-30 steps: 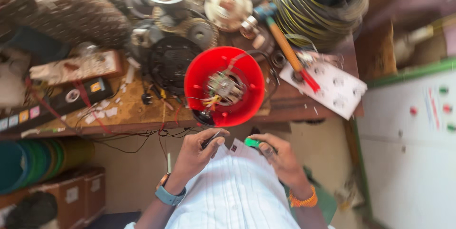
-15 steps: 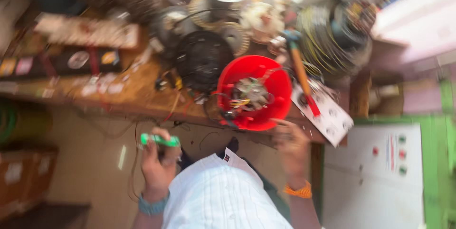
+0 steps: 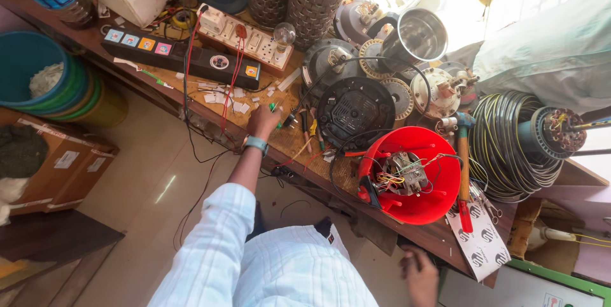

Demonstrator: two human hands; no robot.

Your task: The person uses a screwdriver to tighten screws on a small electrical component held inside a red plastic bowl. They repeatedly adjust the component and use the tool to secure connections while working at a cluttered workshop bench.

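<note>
My left hand point(image 3: 262, 121) reaches out over the wooden workbench point(image 3: 289, 145), fingers closed around a small green-handled tool point(image 3: 277, 111) whose tip touches the bench top. Several screwdrivers point(image 3: 307, 130) lie just right of it. My right hand point(image 3: 419, 274) hangs low at the bench's front edge, seen from the back with the fingers curled; anything in it is hidden. A red plastic tub point(image 3: 439, 202) holding a motor winding point(image 3: 402, 174) with coloured wires sits between the two hands. I wear a striped shirt and a wristband.
A black round motor cover point(image 3: 355, 111), a hammer point(image 3: 463, 166), a wire coil point(image 3: 506, 145), a black power strip point(image 3: 181, 57), a white switchboard point(image 3: 249, 41) with a bulb and a steel pot point(image 3: 417, 36) crowd the bench. A blue bucket point(image 3: 28, 68) and cardboard boxes point(image 3: 67, 164) stand on the floor at left.
The green tool passed from my right hand to my left. My left hand then reached forward onto the bench, and my right hand dropped to the bench's front edge.
</note>
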